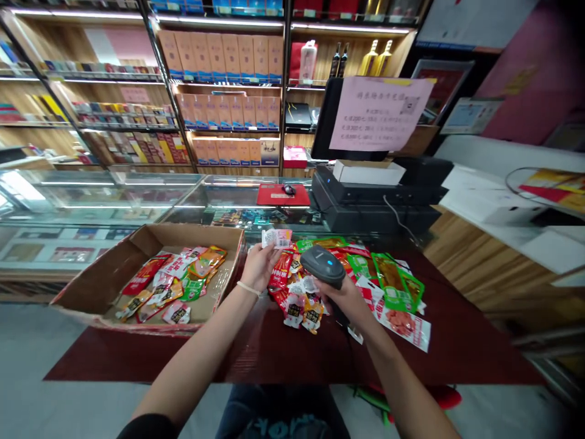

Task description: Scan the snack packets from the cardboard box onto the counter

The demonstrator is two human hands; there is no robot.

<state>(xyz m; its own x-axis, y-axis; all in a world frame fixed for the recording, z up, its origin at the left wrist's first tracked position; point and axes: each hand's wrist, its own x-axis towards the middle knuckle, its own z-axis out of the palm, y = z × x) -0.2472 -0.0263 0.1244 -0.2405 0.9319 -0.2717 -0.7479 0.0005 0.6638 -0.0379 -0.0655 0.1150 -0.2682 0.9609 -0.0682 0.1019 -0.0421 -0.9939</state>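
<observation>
My left hand is closed on a small pink and white snack packet, held up above the dark red counter. My right hand grips a dark handheld barcode scanner, its head turned toward the packet. Between and under both hands lies a loose pile of snack packets in red, green, orange and white. A thin band circles my left wrist.
An open cardboard box with several snack packets stands on the counter's left. Behind are a glass display case, a black register with a monitor and pink notice, a red mouse pad with a mouse, and stocked shelves.
</observation>
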